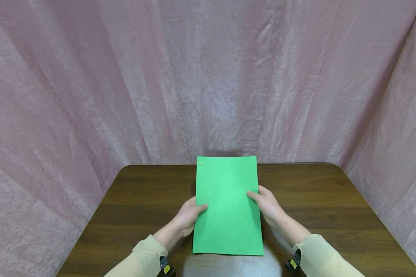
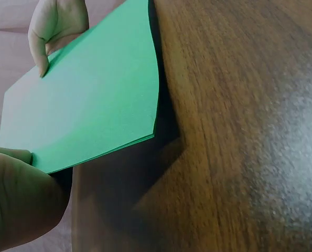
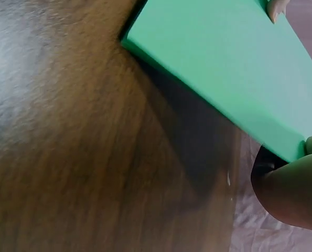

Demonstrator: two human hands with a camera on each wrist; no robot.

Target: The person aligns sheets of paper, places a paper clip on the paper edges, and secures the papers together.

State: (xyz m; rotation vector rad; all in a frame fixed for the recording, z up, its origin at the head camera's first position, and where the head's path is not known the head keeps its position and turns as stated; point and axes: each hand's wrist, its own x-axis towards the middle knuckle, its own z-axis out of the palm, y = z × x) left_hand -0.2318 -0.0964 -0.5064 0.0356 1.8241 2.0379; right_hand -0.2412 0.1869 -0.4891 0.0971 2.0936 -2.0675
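Note:
A tall rectangle of folded green paper (image 1: 227,223) is held above the table between both hands. My left hand (image 1: 188,216) grips its left edge, thumb on the front face and the other fingers mostly hidden behind. The right hand (image 1: 269,206) pinches the opposite edge a little higher, its thumb also on the front. Two layers show along one edge of the paper (image 2: 103,100) in the left wrist view; the edge nearest the right wrist camera looks rounded, like a fold. A small yellow clip-like mark (image 1: 199,163) sits near the top left corner.
Dark wood-grain table (image 1: 308,200) with rounded far corners lies beneath, and the paper casts a shadow on it. A pinkish curtain (image 1: 208,77) hangs behind and along the sides. Light glares off the table's near middle.

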